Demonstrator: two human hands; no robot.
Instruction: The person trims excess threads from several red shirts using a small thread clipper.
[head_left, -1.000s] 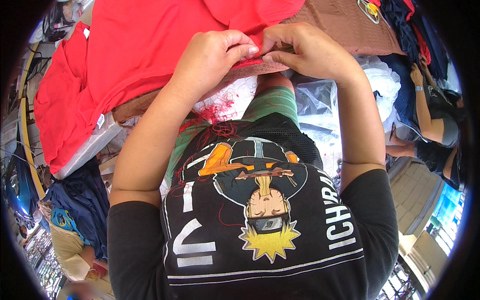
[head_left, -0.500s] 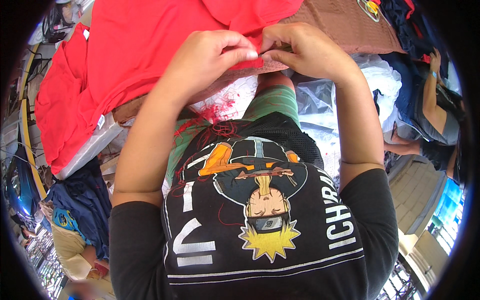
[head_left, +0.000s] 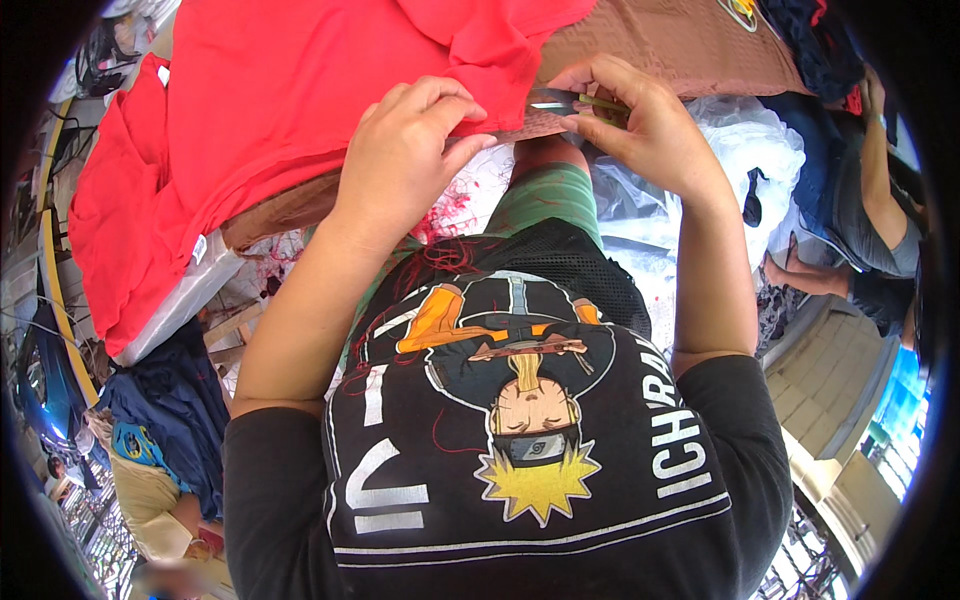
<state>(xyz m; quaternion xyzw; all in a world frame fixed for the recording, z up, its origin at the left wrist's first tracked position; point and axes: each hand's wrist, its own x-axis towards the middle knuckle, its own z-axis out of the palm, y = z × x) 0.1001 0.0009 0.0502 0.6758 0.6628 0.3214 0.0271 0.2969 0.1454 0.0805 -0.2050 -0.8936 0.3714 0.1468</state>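
A large red garment (head_left: 270, 90) lies spread over the brown cloth-covered surface in front of me. My left hand (head_left: 415, 140) hovers at its near edge, fingers curved and the thumb apart from them, with nothing visible between. To its right, my right hand (head_left: 630, 115) grips a pair of thread snips (head_left: 565, 101). Their dark blades point left toward the red fabric's corner, and part of the yellowish handle shows between my fingers and thumb.
Red thread scraps (head_left: 445, 235) lie on my lap. Clear plastic sheeting (head_left: 735, 150) bunches at the right, beyond it another person's arm (head_left: 880, 180). Brown patterned cloth (head_left: 690, 50) covers the surface at the far right. Dark blue clothing (head_left: 170, 410) is heaped at the lower left.
My hands have moved apart: they met at the fabric's edge before. The left thumb and fingers have spread, and the snips' blades now show in my right hand.
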